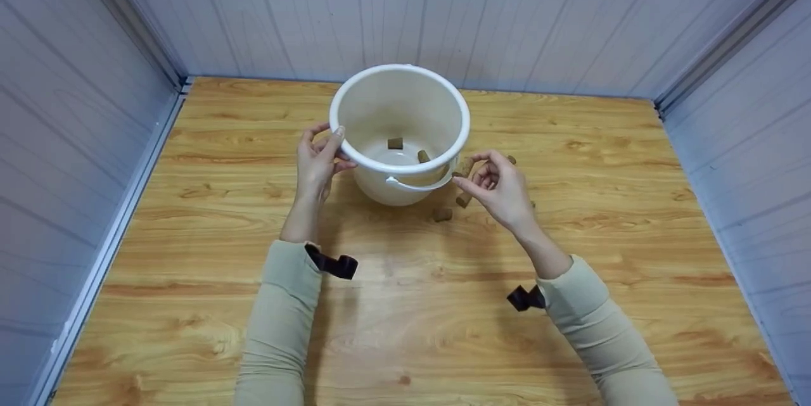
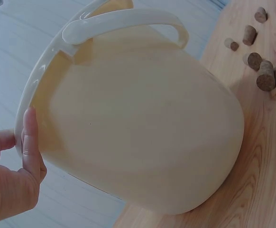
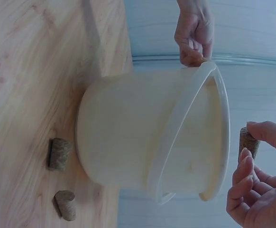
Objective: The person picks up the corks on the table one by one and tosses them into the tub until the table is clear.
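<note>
Wood-grain surf.: L hand grips bucket rim, R hand pinches cork.

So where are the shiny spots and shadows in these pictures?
Head view: pale glare on the wooden surface, soft shadows beside the sleeves; left wrist view: the side of the bucket looks dull and shaded; right wrist view: dark shadows edge the two loose corks.
</note>
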A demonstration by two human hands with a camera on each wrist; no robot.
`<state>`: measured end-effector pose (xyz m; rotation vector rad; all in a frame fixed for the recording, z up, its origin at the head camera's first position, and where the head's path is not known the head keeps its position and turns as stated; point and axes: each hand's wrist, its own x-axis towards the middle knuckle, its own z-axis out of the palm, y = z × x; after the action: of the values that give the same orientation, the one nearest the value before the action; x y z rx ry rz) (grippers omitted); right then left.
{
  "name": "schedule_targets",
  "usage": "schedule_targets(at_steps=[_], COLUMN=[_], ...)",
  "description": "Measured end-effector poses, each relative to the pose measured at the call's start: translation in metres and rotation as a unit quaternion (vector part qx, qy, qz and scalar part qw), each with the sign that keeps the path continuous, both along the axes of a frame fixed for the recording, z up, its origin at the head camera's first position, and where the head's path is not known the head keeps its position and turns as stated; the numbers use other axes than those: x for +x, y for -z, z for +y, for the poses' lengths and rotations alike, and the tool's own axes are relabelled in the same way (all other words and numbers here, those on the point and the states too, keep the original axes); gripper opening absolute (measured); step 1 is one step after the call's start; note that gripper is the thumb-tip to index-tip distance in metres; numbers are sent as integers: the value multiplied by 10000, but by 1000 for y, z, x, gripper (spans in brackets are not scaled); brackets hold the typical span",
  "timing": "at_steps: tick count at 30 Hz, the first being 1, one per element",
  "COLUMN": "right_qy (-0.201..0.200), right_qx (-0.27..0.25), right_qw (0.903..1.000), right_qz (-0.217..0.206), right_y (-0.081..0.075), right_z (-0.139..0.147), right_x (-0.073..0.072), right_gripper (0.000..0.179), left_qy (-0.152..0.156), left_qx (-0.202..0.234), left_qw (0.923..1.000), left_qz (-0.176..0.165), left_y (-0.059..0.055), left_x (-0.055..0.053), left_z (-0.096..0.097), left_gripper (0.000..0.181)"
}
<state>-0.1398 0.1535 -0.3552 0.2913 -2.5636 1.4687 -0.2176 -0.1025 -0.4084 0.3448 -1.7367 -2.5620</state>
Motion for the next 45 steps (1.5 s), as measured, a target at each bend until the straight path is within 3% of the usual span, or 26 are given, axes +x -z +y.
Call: schedule_targets(at_steps=[6,15,22,34,45], right_qy=[-193,-175,-159,47,44], right_qx=[-139,-422,-577,-146,-189], right_qw=[9996,9990,9982,9998,9995], right_qz=[151,4,11,138,232], right_y=[-3,-8,19,11,13], right_z=[-7,-16,-14,-28,-37], right_x=[-4,-11,-39,-54,-71], right_gripper=[33,34,38,38,35], left_qy=[-4,-36,-62,-58,-39], left_qx=[106,113,67,72,-54], left_qw=[9998,9999,10000,9999,9999], left_qz=[163,93,31,95,-81], left_y=[1,0,1,1,0], left_x=[1,1,0,-1,-1], left_z=[0,0,1,1,0], left_gripper=[38,36,36,37,40])
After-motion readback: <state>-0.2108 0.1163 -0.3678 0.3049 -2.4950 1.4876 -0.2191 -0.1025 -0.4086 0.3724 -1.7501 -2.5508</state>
